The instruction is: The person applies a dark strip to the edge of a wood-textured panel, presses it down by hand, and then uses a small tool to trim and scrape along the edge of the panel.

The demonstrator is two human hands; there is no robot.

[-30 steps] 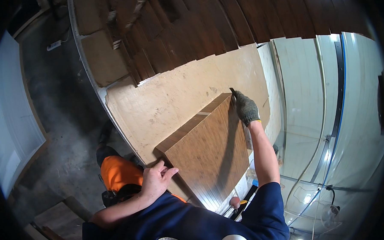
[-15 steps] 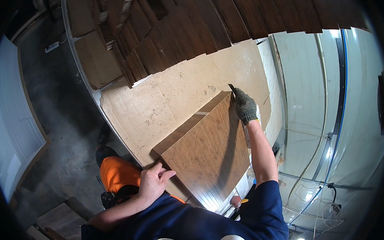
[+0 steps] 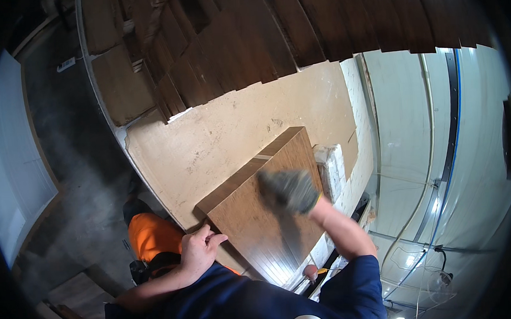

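A thick brown wood-grain panel (image 3: 244,220) lies slanted on the tan table sheet (image 3: 175,157), with a pale strip across its far-left side. At its near-left edge is my bare left hand (image 3: 199,250), fingers bent against the edge and thumb lying towards the panel. Over the panel's top is my right hand (image 3: 291,191), in a dark grey-green knitted glove. Motion smears its fingers, and whether anything is in them does not show.
Overlapping dark brown planks (image 3: 261,39) cover the table's far side. A white wrapped bundle (image 3: 330,166) stands right of the panel. A yellow-handled tool (image 3: 323,270) lies by the near right edge. Pale panelling with cables (image 3: 405,119) runs along the right.
My right hand has swept from the panel's far corner back towards me and left over its top. The dark thin piece earlier at its fingers is no longer distinct. My left hand stays at the edge.
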